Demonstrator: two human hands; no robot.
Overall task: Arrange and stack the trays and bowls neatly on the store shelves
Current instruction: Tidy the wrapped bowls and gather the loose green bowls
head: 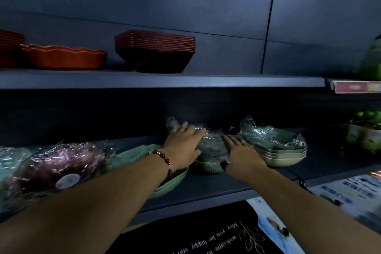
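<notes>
A plastic-wrapped stack of green bowls (210, 150) sits mid-way along the lower shelf (226, 187). My left hand (183, 146) lies flat on its left side with straight fingers, and my right hand (241, 150) presses its right side the same way. Just right of it stands another wrapped stack of green and cream bowls (278, 146). Unwrapped green trays (169, 183) lie under my left wrist. A wrapped dark purple stack (61, 165) sits further left.
The upper shelf (165, 81) carries a stack of dark red square bowls (154, 51), an orange scalloped dish (66, 56) and more red trays (10, 47) at far left. Green items (365, 132) stand at right. Printed mats (206, 237) lie below.
</notes>
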